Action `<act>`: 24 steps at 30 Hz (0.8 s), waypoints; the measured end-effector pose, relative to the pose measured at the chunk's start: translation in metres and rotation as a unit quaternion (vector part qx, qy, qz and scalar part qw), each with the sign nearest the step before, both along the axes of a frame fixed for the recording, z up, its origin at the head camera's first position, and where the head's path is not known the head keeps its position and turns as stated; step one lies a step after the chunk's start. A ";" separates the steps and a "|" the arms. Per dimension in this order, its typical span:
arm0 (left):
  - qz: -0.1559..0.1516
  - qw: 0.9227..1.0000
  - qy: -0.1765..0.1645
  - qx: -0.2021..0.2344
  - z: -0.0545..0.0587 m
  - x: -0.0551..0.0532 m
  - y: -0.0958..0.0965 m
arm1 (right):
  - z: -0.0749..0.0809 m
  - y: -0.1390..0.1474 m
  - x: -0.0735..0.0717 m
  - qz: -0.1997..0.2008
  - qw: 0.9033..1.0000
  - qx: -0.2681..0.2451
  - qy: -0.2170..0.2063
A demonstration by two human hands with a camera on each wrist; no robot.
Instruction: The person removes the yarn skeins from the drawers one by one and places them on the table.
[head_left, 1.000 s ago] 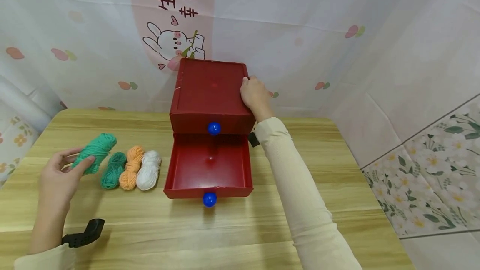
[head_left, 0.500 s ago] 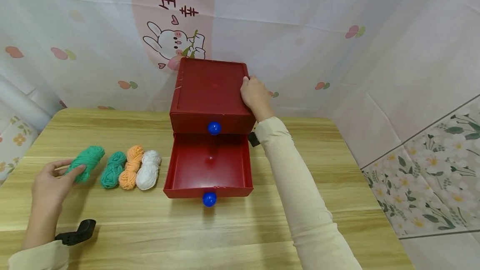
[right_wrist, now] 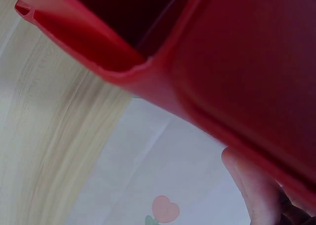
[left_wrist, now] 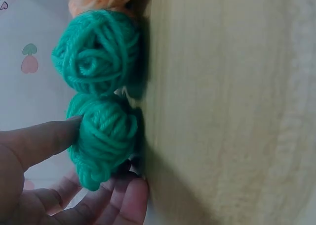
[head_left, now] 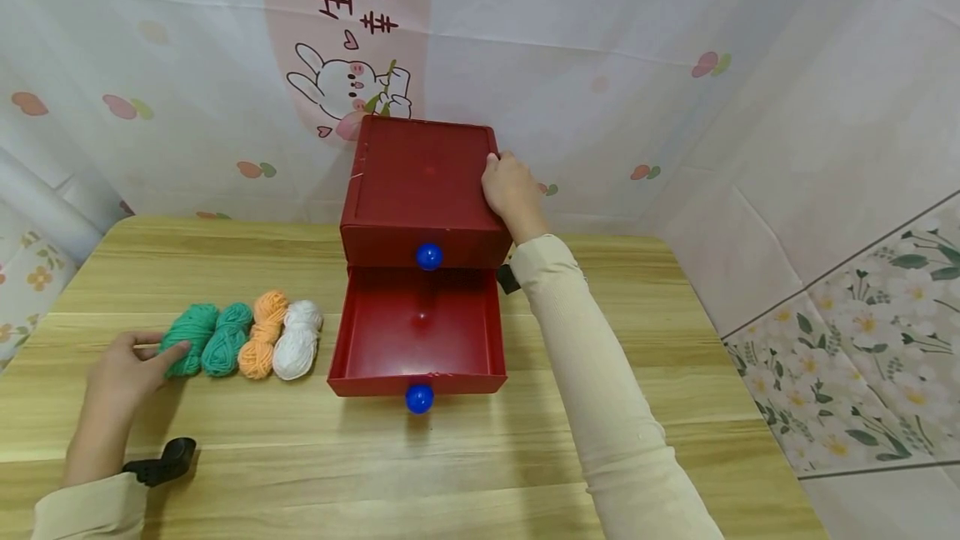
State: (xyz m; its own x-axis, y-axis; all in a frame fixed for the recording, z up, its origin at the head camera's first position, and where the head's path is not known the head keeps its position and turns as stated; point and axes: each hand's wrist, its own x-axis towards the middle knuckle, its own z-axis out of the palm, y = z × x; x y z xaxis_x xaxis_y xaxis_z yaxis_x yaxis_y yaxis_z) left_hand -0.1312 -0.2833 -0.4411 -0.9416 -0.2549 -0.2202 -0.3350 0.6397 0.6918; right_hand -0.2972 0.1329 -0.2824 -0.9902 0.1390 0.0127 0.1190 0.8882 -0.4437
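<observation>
On the left of the table, my left hand holds a light green ball of yarn between thumb and fingers. In the left wrist view, the thumb lies on one side of that yarn and the other fingers on the opposite side. It sits against a darker green ball of yarn. An orange yarn ball and a white yarn ball complete the row. My right hand grips the upper right edge of a red drawer cabinet; some of its fingers are hidden.
The cabinet's lower drawer is pulled out and holds nothing; its blue knob faces me. The upper drawer is closed. Behind the wooden table hangs a printed curtain, with a tiled wall at right.
My left hand has lowered the light green yarn ball to the table and moved it right, beside the darker green one. The right hand and cabinet stay as they were.
</observation>
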 end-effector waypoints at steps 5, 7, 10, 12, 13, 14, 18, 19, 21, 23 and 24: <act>-0.016 1.000 -0.004 -0.009 0.002 0.000 0.000 | 0.000 0.000 0.001 -0.001 1.000 0.001 0.001; -0.023 1.000 -0.006 -0.016 0.003 0.000 0.000 | 0.000 0.000 0.000 -0.002 1.000 0.001 0.000; -0.032 0.999 -0.008 -0.021 0.004 0.000 0.001 | 0.000 0.000 0.001 -0.003 1.000 0.002 0.000; -0.034 0.999 -0.010 -0.025 0.005 0.000 0.002 | 0.000 0.000 0.001 -0.002 1.000 0.001 0.000; -0.035 0.999 -0.011 -0.028 0.006 0.000 0.002 | 0.000 0.000 0.001 -0.002 1.000 0.000 0.000; -0.037 0.999 -0.012 -0.033 0.006 0.000 0.002 | 0.000 0.000 0.001 -0.002 1.000 0.000 0.001; -0.042 0.998 -0.018 -0.048 0.009 0.001 0.004 | 0.000 0.000 0.002 0.000 1.000 0.001 -0.001; -0.044 0.998 -0.020 -0.052 0.010 0.001 0.004 | 0.000 0.000 0.002 0.000 1.000 0.002 -0.001; -0.048 0.997 -0.026 -0.055 0.011 0.001 0.005 | 0.000 0.000 0.002 0.001 1.000 0.003 -0.001; -0.053 0.997 -0.030 -0.057 0.011 0.001 0.005 | 0.000 0.001 0.002 0.001 1.000 0.003 0.000; -0.056 0.996 -0.033 -0.056 0.012 0.001 0.005 | 0.000 0.001 0.002 0.001 1.000 0.002 0.002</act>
